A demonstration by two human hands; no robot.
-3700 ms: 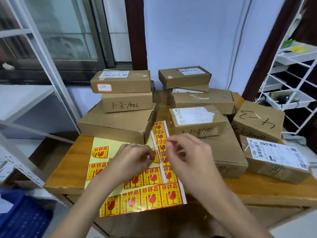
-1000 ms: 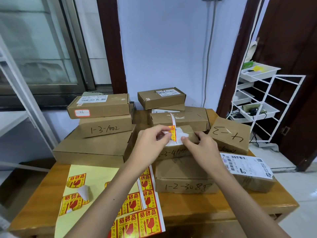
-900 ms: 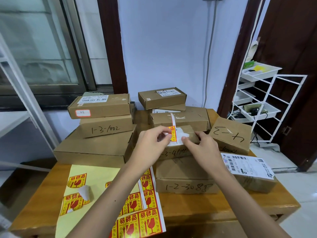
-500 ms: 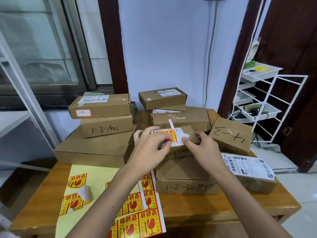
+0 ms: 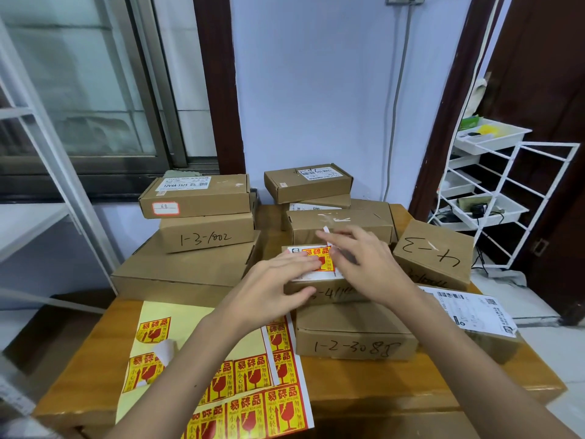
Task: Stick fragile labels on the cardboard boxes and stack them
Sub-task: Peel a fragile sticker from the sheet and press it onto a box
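A red-and-yellow fragile label [image 5: 314,252] lies on top of a small cardboard box [image 5: 332,293], which sits on the box marked 1-2-3088 [image 5: 354,346]. My left hand [image 5: 275,282] presses the label down with straight fingers. My right hand [image 5: 364,264] hovers over the right part of the same box, blurred, and pinches a thin white backing strip [image 5: 324,232] at its fingertips. The sheet of fragile labels [image 5: 253,403] lies at the table's front, partly under my left forearm.
Left stack: a flat box [image 5: 183,270], the box 1-3-1002 [image 5: 205,237], and a box with a small red-edged sticker [image 5: 196,198]. More boxes stand behind [image 5: 307,182] and right [image 5: 433,251]. A white rack [image 5: 493,198] stands right of the wooden table [image 5: 443,384].
The label came off the sheet and was carried to the small box, held upright, then laid flat. My left hand now smooths it; my right hand lifted away with the white strip.
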